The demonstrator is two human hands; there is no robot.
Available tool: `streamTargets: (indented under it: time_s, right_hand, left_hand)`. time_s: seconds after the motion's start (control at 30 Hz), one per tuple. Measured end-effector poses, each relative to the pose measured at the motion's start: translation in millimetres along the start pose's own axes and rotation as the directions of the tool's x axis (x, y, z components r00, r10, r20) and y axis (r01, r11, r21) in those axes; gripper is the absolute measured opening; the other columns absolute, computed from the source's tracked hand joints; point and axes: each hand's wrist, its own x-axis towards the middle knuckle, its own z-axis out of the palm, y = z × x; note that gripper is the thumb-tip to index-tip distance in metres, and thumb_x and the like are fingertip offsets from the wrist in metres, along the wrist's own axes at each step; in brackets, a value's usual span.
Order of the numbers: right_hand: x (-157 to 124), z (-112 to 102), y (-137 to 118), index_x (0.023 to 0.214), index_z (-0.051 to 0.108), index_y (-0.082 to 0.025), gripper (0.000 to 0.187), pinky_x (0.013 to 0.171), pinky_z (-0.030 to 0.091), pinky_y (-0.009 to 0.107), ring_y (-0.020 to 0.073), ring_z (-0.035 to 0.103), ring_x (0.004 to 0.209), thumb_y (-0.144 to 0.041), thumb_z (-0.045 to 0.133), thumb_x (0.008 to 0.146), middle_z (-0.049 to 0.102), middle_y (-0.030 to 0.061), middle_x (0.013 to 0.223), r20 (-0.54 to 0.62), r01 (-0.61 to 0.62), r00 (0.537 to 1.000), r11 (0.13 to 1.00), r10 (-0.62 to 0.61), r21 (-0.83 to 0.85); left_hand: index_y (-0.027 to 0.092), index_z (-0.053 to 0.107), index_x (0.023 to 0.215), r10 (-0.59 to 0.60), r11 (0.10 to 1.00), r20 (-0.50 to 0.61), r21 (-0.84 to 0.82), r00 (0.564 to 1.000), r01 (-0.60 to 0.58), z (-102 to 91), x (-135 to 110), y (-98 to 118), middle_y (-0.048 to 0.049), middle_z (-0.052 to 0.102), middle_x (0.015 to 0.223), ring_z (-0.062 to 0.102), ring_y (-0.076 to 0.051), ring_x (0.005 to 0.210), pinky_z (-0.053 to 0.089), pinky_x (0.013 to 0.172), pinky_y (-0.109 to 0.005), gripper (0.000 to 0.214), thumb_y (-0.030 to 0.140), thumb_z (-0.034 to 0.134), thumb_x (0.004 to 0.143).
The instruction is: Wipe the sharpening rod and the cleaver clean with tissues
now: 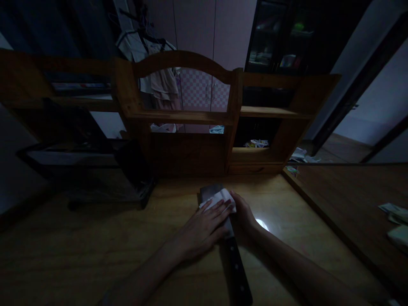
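A large knife lies flat on the wooden table (95, 255), its wide blade (208, 192) pointing away from me and its black riveted handle (237, 272) pointing toward me. A folded white tissue (219, 198) rests on the blade. My left hand (204, 227) lies flat over the blade, its stretched fingers pressing on the tissue. My right hand (244, 212) sits at the right side of the blade, fingers curled against the tissue's edge. The room is dim.
A wooden shelf unit (188, 117) stands along the table's back edge, with small items in its cubbies. A dark rack (86, 170) is at the left. A lower wooden surface (350, 199) at the right carries papers (395, 212). Clothes hang behind.
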Motion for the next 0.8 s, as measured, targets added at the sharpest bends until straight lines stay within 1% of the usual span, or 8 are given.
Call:
streamTargets:
  time_s: [0.1,0.2,0.33,0.43,0.53,0.6,0.7,0.8]
  right_hand:
    - [2.5,-0.5,0.9,0.089,0.07,-0.02,0.034,0.069,0.05,0.03,0.0204,0.066,0.076,-0.052,0.063,0.082,0.072,0.0049,0.084,-0.021,0.004,1.0,1.0,-0.004,0.022]
    - [5.9,-2.6,-1.3,0.084,0.071,-0.018,0.038,0.063,0.047,0.026,0.0158,0.064,0.066,-0.055,0.061,0.083,0.07,0.0046,0.076,0.0,-0.023,1.0,0.999,0.023,-0.022]
    - [5.5,-1.0,-6.6,0.087,0.071,-0.016,0.044,0.061,0.047,0.025,0.0154,0.064,0.066,-0.058,0.058,0.084,0.07,0.0065,0.075,0.068,-0.018,0.997,0.995,0.025,-0.099]
    - [2.3,1.8,-9.1,0.086,0.069,-0.016,0.044,0.06,0.046,0.024,0.0152,0.063,0.064,-0.059,0.058,0.084,0.069,0.0062,0.074,0.077,0.005,0.997,0.99,0.005,-0.138]
    - [-0.5,3.5,-9.6,0.084,0.067,-0.017,0.04,0.059,0.046,0.024,0.0147,0.062,0.063,-0.056,0.057,0.085,0.068,0.0048,0.074,0.074,0.052,0.997,0.981,-0.039,-0.187]
    - [-1.5,3.9,-9.5,0.083,0.066,-0.018,0.031,0.059,0.045,0.024,0.0143,0.061,0.064,-0.049,0.063,0.083,0.067,0.0026,0.074,0.069,0.087,0.995,0.973,-0.074,-0.216]
    - [-1.6,3.9,-8.4,0.082,0.066,-0.019,0.019,0.061,0.045,0.024,0.0157,0.061,0.068,-0.032,0.075,0.072,0.066,0.0003,0.072,0.062,0.121,0.992,0.96,-0.109,-0.252]
    - [0.1,4.3,-6.3,0.083,0.066,-0.02,0.022,0.067,0.048,0.029,0.0194,0.063,0.071,-0.02,0.076,0.063,0.068,0.0009,0.071,0.074,0.151,0.988,0.949,-0.135,-0.275]
  left_hand:
    - [0.031,0.01,0.153,-0.072,0.997,-0.055,-0.003,0.996,0.072,1.3,2.3,-8.8,0.0035,0.013,0.159,0.011,-0.015,0.147,0.009,0.121,-0.042,0.057,0.047,0.023,0.101]
    - [0.03,0.015,0.153,-0.145,0.989,-0.113,-0.006,0.983,0.145,4.7,4.8,-23.0,0.0033,0.015,0.159,0.012,-0.014,0.147,0.01,0.121,-0.039,0.055,0.047,0.021,0.101]
    - [0.029,0.018,0.153,-0.235,0.971,-0.169,-0.008,0.957,0.237,10.2,4.8,-39.6,0.0002,0.02,0.159,0.017,-0.014,0.146,0.017,0.12,-0.038,0.054,0.046,0.019,0.101]
    - [0.028,0.021,0.152,-0.262,0.963,-0.202,0.004,0.944,0.268,11.5,5.2,-43.7,-0.0022,0.024,0.158,0.021,-0.017,0.145,0.019,0.118,-0.039,0.056,0.049,0.023,0.1]
    - [0.024,0.024,0.152,-0.263,0.963,-0.213,0.005,0.941,0.27,10.2,10.3,-45.2,-0.0054,0.025,0.157,0.024,-0.018,0.144,0.022,0.117,-0.04,0.058,0.05,0.024,0.1]
    - [0.021,0.026,0.151,-0.249,0.967,-0.2,-0.005,0.948,0.253,9.8,16.4,-47.4,-0.0069,0.027,0.156,0.025,-0.017,0.144,0.023,0.117,-0.04,0.057,0.048,0.02,0.101]
    - [0.019,0.028,0.15,-0.192,0.981,-0.18,-0.023,0.965,0.191,12.9,27.0,-49.6,-0.0082,0.027,0.156,0.021,-0.015,0.145,0.021,0.118,-0.039,0.057,0.045,0.016,0.102]
    - [0.019,0.021,0.152,-0.129,0.99,-0.191,-0.076,0.973,0.116,20.0,36.5,-42.8,-0.0069,0.022,0.158,0.015,-0.013,0.146,0.017,0.119,-0.038,0.056,0.042,0.012,0.102]
